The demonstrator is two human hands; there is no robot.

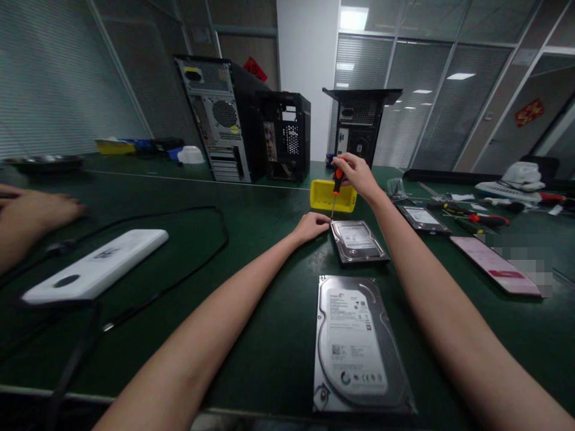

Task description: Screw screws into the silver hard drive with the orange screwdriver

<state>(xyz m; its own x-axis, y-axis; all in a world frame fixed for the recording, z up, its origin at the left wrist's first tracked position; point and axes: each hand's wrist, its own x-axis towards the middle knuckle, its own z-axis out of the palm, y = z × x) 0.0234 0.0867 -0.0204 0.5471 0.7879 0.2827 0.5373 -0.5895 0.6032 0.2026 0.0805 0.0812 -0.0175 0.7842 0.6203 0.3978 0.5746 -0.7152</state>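
Note:
My right hand (354,172) grips the handle of an orange-and-black screwdriver (336,181) held upright. The screwdriver's tip comes down at the far left corner of a hard drive (358,239) lying flat on the table. Against that same corner rest the fingers of my left hand (313,226), closed in a pinch at the drive's edge. Whether a screw sits under the tip is too small to tell. Nearer to me, between my forearms, lies a larger-looking hard drive (354,344), label side up. Just behind the screwdriver stands a yellow tray (320,197).
Computer cases (224,120) stand at the back. On the right are another hard drive (422,219), a pink phone (496,263) and red-handled pliers (492,220). A white power bank (99,263) and black cables lie left, beside another person's hand (40,212).

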